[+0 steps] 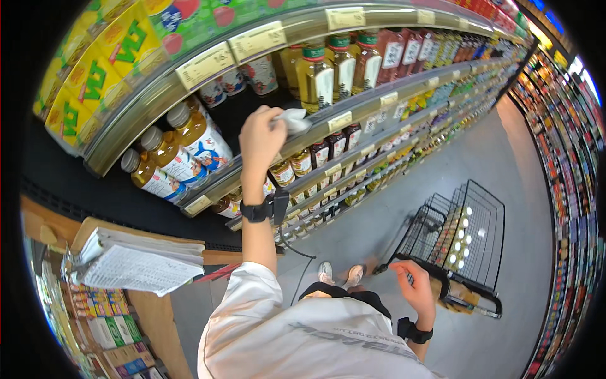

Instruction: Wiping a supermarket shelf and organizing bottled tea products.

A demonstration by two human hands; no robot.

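Observation:
My left hand (pixel 260 138) is closed on a crumpled white cloth (pixel 294 120), perhaps a tissue, at the front edge of the shelf. Just beyond it stand bottles of pale yellow liquid (pixel 315 79) with green-banded necks. To its left, bottles with grey caps (pixel 203 142) and blue-and-white labels lean in a row. Behind the hand a dark stretch of shelf board (pixel 233 110) shows between the two groups. Low at my right side hangs my right hand (pixel 413 287), its fingers loosely extended and nothing in them.
A black wire shopping cart (pixel 486 243) with several bottles inside stands on the grey floor to my right. Clipped papers (pixel 139 259) hang at the left. Yellow packs (pixel 95 79) fill the shelf above. Another stocked shelf (pixel 562 189) runs along the far right.

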